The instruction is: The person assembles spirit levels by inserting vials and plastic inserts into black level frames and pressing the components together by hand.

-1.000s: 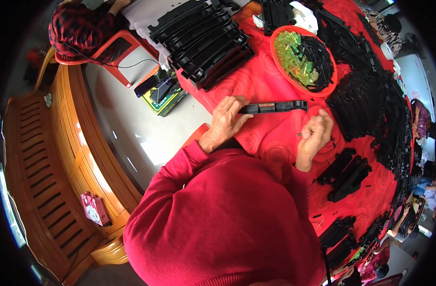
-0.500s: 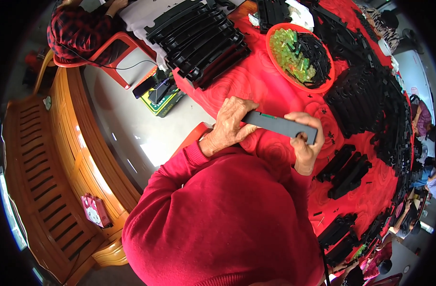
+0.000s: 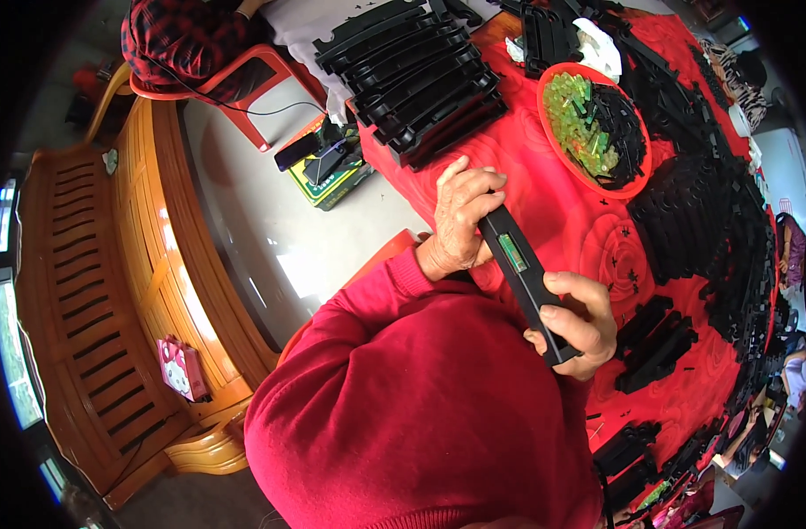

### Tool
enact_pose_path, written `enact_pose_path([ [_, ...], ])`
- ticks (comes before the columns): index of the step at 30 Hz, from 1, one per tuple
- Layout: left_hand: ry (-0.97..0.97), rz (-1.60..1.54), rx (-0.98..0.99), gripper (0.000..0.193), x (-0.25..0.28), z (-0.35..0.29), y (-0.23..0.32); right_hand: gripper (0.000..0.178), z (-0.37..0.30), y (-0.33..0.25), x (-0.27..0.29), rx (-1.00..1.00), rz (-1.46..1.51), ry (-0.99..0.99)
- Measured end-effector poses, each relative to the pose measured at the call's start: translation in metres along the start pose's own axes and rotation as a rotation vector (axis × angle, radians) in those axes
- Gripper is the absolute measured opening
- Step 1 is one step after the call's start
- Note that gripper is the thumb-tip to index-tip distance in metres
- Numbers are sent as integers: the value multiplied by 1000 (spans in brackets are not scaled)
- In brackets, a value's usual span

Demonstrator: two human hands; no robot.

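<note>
A black spirit level (image 3: 526,287) with a small green vial set in its edge is between my two hands, over the near edge of the red-covered table. Around its upper end close the fingers of my left hand (image 3: 461,217). My right hand (image 3: 583,324) grips the lower end, thumb and fingers on opposite sides. The level slants down toward the right. Beyond my hands stands a red bowl (image 3: 543,113), with yellow-green vials (image 3: 569,115) on its left side and small black pieces (image 3: 622,130) on its right.
Stacked black level bodies (image 3: 412,84) stand at the far left of the table (image 3: 544,207). More black bodies (image 3: 657,348) lie at the right. A person in a checked shirt (image 3: 187,44) sits by a red chair (image 3: 253,110). A wooden bench (image 3: 94,309) is at left.
The level has turned from nearly level to a steep slant, its right end dropping toward me. Its vial edge now faces up. My right hand has moved lower with it.
</note>
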State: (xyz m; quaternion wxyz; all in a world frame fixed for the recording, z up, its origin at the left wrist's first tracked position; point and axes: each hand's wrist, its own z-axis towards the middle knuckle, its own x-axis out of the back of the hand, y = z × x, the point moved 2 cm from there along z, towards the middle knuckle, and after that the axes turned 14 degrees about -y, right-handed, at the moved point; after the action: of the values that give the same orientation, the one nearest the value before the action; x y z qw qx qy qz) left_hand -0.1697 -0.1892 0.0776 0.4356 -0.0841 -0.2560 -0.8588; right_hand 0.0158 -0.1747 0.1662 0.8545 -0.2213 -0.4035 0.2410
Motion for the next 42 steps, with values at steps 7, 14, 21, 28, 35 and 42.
enact_pose_path([
  [7, 6, -27, 15, 37, -1, 3, -2, 45, 2, 4, -1, -1, 10, -13],
  [14, 77, 291, -130, 31, 17, 18, -2, 40, -27, 38, -3, -146, 272, 198],
  [21, -36, 412, -214, 24, 22, 25, 20, 44, -64, 81, -22, -151, 1111, 470],
  [28, -138, 367, -87, 32, 14, 32, 32, 42, -69, 95, -24, -164, 1414, 547],
  [35, -439, 259, 303, 26, -10, 13, -3, 25, -74, 101, -30, -587, 896, 772],
  [42, -664, 306, 408, 21, -38, -34, -48, 20, -92, 118, -55, -694, 441, 633],
])
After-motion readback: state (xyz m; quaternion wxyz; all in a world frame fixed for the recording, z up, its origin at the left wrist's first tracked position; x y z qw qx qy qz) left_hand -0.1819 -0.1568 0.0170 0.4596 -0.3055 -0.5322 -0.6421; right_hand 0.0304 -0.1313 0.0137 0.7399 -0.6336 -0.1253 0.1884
